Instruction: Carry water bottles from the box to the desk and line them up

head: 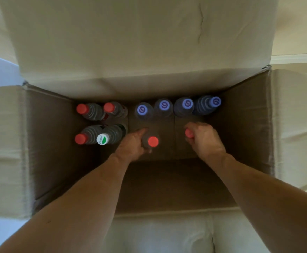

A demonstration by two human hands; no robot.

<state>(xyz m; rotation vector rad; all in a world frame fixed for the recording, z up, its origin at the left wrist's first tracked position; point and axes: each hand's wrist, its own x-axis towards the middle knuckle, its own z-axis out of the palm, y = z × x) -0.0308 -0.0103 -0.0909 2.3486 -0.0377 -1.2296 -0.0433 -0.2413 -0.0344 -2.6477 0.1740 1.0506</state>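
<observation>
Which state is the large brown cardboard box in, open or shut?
Open. The brown cardboard box has its flaps folded outward, and the bottle caps inside show from above.

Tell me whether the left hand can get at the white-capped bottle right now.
Probably not yet: the left hand is already gripping a red-capped bottle. The white-capped bottle stands just beside it with nothing covering its cap, so a freed hand should reach it.

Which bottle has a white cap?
The white-capped bottle, with a green mark on its cap, stands in the box beside the left hand. All the other caps are red or purple.
</observation>
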